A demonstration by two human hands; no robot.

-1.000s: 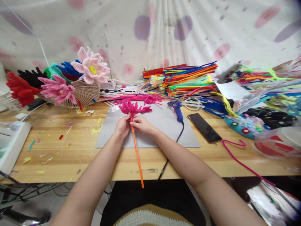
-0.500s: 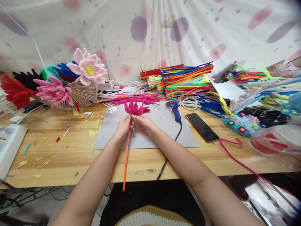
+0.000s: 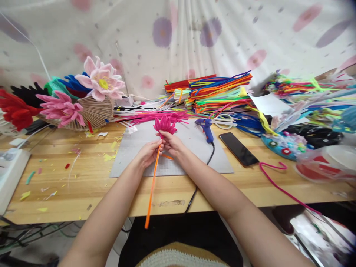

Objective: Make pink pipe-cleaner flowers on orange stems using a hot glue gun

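Observation:
A magenta pipe-cleaner flower [image 3: 165, 124] stands upright over the grey mat [image 3: 194, 159]. My right hand [image 3: 172, 144] is closed around its base, the thumb pressed against the lower petals. Just below, my left hand [image 3: 150, 152] pinches an orange pipe cleaner [image 3: 152, 185] close under the flower. The long end of this strip hangs toward me past the table's front edge. Both hands touch or nearly touch, and the fingers hide where the strip meets the flower. A short orange piece [image 3: 167, 157] lies on the mat beside my right hand.
Right of the hands lie a blue glue gun [image 3: 206, 129] with its cord, white-handled scissors [image 3: 224, 121] and a phone [image 3: 238, 149]. Bundled pipe cleaners [image 3: 219, 92] are stacked behind. Finished flowers [image 3: 102, 81] stand at left, near scattered scraps [image 3: 109, 157] on the wooden table.
The flower has moved slightly right and turned more upright, its petals drawn closer together. My right hand has shifted up onto its base; my left hand has moved lower and right along the strip.

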